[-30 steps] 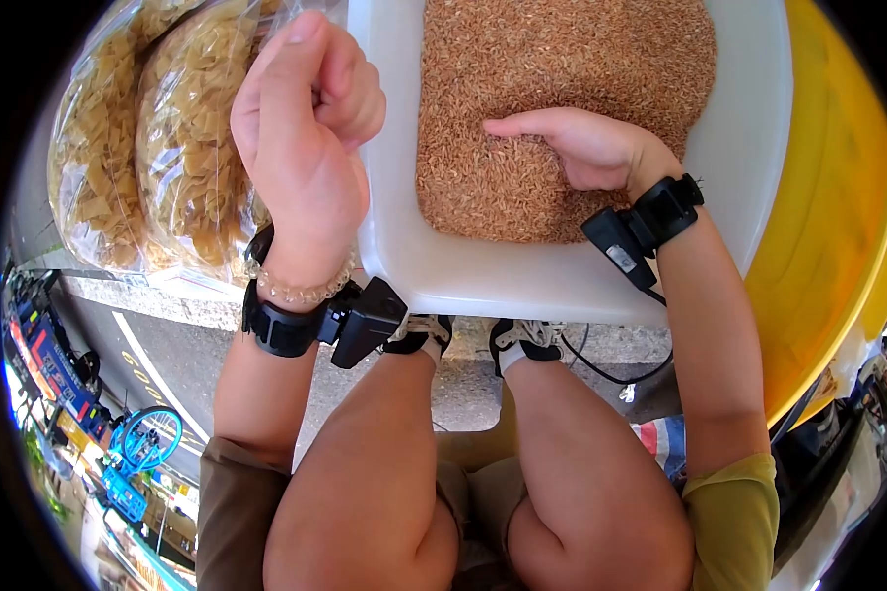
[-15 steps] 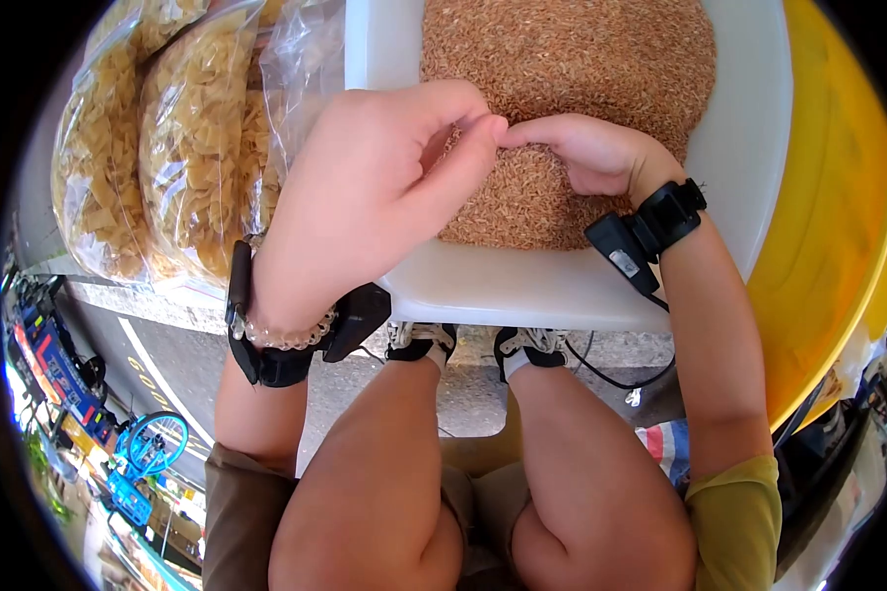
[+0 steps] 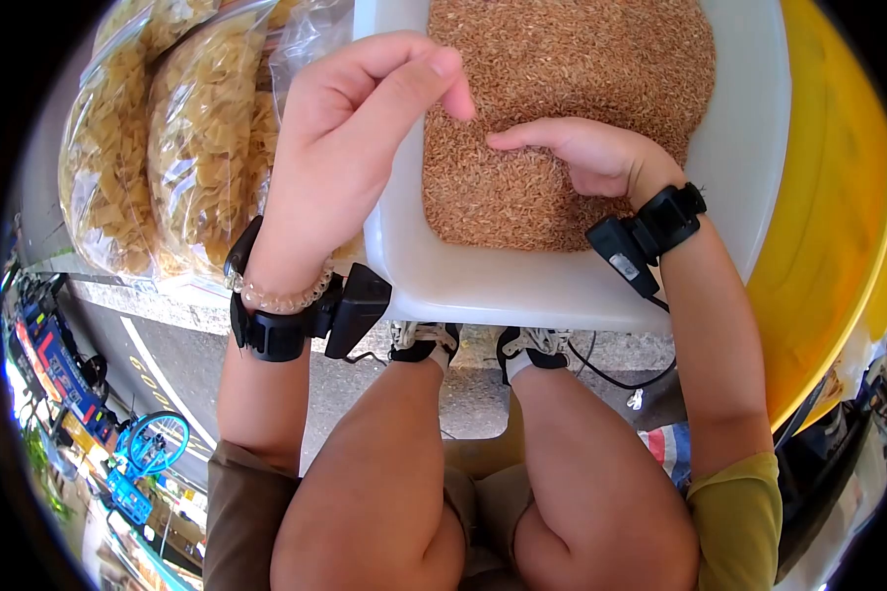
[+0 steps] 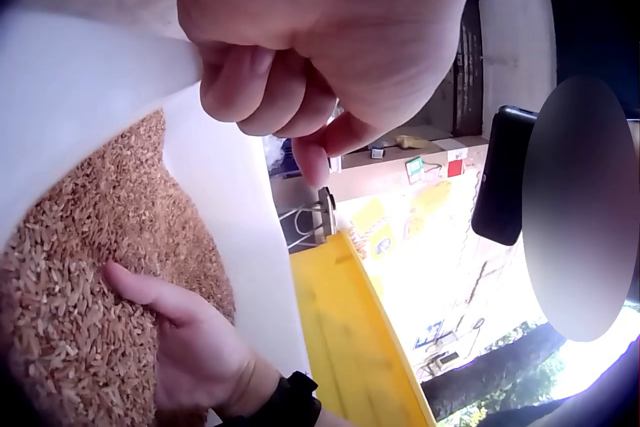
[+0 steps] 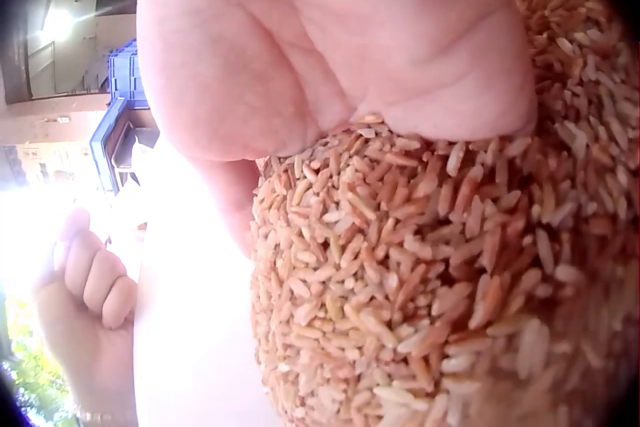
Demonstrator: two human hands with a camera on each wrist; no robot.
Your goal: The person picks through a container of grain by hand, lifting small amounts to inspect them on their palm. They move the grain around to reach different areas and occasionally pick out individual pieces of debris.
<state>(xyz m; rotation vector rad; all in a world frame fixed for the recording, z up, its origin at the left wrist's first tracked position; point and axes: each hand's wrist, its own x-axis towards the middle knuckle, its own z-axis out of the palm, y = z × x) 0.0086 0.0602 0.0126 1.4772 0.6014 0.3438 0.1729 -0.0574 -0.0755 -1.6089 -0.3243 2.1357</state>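
One white tub is positioned in front of me and contains the reddish-brown grain. Clear bags of pale flakes lie to its left. My left hand is raised above the tub's left rim, fingers curled closed. My right hand is set into the grain, thumb extended; its fingers are buried, so I cannot tell their state. A beaded bracelet encircles my left wrist.
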